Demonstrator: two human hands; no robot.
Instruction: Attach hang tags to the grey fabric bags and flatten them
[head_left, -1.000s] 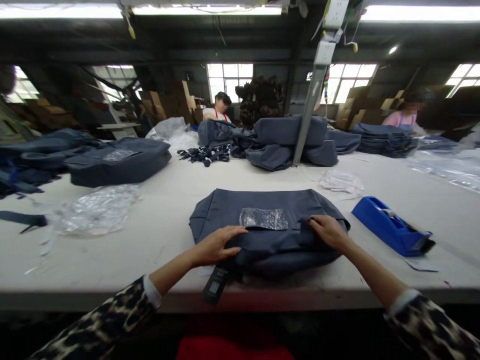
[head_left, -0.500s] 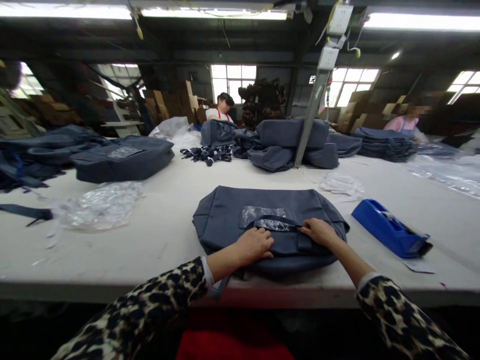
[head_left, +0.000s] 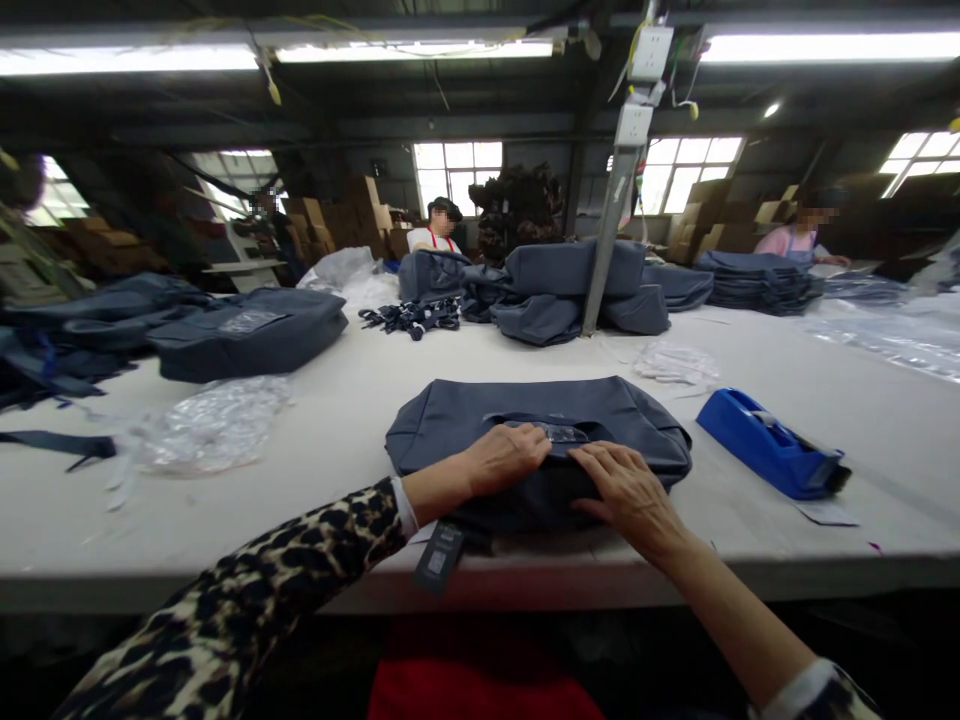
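A dark blue-grey bag lies on the white table in front of me, with a strap handle and a clear plastic-covered patch on its upper face. My left hand is closed on the bag's near upper edge, by the handle, its fingers curled over. Just to the right, my right hand holds the same edge, fingers on top and thumb on the near side. Below my left wrist a dark hang tag with a printed code dangles over the table's front edge. My hands cover part of the handle and patch.
A blue tape dispenser sits right of the bag. Crumpled clear plastic and another bag lie at left. Several bags are piled around a metal post. Co-workers stand beyond the table.
My right hand has left the handle's right end and moved left and down to the near edge. My left hand has shifted slightly up. The near side has tilted and the tag now shows.
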